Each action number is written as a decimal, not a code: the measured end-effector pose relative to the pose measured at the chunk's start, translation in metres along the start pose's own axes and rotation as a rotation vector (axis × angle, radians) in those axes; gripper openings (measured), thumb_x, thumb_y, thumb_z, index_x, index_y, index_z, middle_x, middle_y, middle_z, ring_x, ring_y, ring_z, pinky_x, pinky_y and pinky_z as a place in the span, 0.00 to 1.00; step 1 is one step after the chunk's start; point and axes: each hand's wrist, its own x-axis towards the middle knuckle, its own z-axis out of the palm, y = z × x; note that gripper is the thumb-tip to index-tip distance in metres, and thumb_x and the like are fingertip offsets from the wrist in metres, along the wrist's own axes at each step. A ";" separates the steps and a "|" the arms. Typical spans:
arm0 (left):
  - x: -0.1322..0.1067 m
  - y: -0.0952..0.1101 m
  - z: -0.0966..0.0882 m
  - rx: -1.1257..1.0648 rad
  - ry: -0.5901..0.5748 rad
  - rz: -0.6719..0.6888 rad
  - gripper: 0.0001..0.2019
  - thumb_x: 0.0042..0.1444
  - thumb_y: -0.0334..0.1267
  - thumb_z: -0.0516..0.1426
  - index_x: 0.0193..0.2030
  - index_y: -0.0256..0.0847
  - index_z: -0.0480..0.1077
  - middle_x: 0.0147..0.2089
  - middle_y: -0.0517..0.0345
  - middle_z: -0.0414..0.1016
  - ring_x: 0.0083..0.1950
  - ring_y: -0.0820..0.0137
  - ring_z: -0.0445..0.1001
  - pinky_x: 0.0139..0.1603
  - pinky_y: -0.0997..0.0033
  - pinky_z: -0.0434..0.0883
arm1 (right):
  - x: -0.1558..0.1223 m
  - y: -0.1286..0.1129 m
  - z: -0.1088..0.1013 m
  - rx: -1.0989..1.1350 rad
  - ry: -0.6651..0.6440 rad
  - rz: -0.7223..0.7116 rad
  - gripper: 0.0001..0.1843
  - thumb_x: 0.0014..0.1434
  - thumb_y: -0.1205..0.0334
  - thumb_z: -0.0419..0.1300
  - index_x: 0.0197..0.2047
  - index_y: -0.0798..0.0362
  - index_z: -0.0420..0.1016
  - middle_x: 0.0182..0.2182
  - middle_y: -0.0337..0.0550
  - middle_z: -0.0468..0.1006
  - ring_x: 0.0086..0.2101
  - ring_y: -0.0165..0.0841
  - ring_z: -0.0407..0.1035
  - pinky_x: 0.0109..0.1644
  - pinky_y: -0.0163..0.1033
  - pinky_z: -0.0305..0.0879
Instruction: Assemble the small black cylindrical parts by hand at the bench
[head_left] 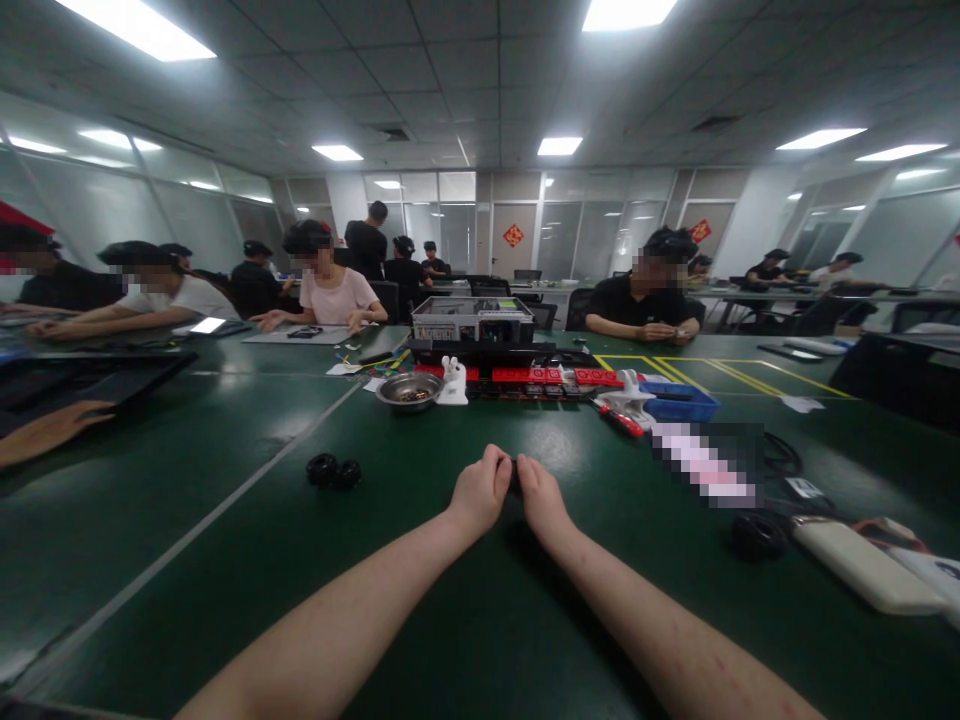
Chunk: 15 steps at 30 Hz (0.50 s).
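Observation:
My left hand (478, 488) and my right hand (541, 493) meet over the middle of the green table, both with fingers closed. Pinched between them is a small black thing (514, 476), mostly covered by the fingers, so its kind cannot be made out. To the left on the table lie two black coiled bundles (334, 471), which look like tied cables. Another black coil (757, 537) sits to the right, apart from my hands.
Ahead stand a metal bowl (410, 392) of small parts, an open computer case (474, 325), red-and-black strips (525, 376), a red-handled screwdriver (621, 420) and a blue tray (682, 402). A white power bank-like block (866, 565) lies right. Several people sit around; one hand (64, 428) reaches in left.

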 end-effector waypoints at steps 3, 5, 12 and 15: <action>0.005 -0.002 0.006 -0.352 -0.035 -0.324 0.17 0.55 0.47 0.36 0.28 0.40 0.58 0.21 0.62 0.61 0.22 0.74 0.62 0.25 0.74 0.60 | -0.003 -0.005 -0.009 -0.269 -0.023 -0.185 0.15 0.54 0.52 0.45 0.36 0.54 0.64 0.26 0.41 0.69 0.27 0.31 0.63 0.30 0.34 0.57; 0.010 -0.007 0.006 -0.542 -0.189 -0.579 0.19 0.54 0.49 0.35 0.25 0.39 0.57 0.15 0.65 0.53 0.16 0.76 0.55 0.18 0.76 0.56 | -0.004 -0.010 -0.015 -0.428 -0.084 -0.310 0.16 0.53 0.54 0.49 0.41 0.54 0.63 0.31 0.43 0.70 0.31 0.33 0.64 0.34 0.36 0.58; 0.014 -0.021 0.000 -0.537 -0.224 -0.543 0.22 0.53 0.52 0.36 0.26 0.38 0.60 0.17 0.64 0.57 0.15 0.77 0.55 0.18 0.76 0.56 | -0.003 -0.015 -0.018 -0.457 -0.107 -0.467 0.25 0.49 0.58 0.55 0.51 0.51 0.56 0.45 0.46 0.66 0.43 0.35 0.61 0.45 0.40 0.58; 0.007 -0.018 -0.001 -0.227 -0.068 -0.138 0.19 0.54 0.50 0.39 0.37 0.40 0.61 0.28 0.58 0.66 0.28 0.72 0.66 0.30 0.72 0.62 | 0.006 -0.003 -0.017 -0.219 -0.125 -0.050 0.23 0.53 0.47 0.46 0.47 0.54 0.59 0.31 0.44 0.72 0.26 0.30 0.67 0.28 0.35 0.63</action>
